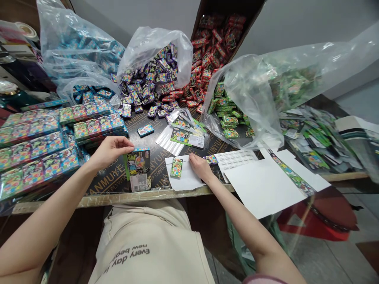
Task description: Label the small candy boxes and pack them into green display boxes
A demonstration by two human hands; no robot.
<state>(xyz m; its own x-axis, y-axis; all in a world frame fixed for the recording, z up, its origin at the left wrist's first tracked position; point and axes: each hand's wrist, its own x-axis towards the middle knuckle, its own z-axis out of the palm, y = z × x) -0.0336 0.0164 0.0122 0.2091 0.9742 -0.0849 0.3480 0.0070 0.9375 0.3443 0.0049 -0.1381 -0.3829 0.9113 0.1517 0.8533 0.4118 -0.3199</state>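
Two fingertips, the thumb and forefinger of my left hand [114, 150], pinch the top left corner of a printed carton [138, 167], which stands upright near the front edge of the surface [103, 183]. A small green box [176, 167] lies on a white paper [186, 183], just beside the fingertips of my right hand [201, 167] but apart from them. Those fingers are bunched over the paper; I can't tell whether they grip it.

Behind the carton sits a blue box [145, 130]; a printed flat pack [187, 138] lies behind the paper. Purple boxes [142, 90], red boxes [204, 71] and green boxes [227, 114] are heaped toward the back edge. Stacked packs [38, 157] crowd the left end near my left forearm, and white sheets [260, 187] overhang the front edge beyond my right wrist.

Both forearms reach in over the front edge, slanting inward, my left wrist bent toward the carton.
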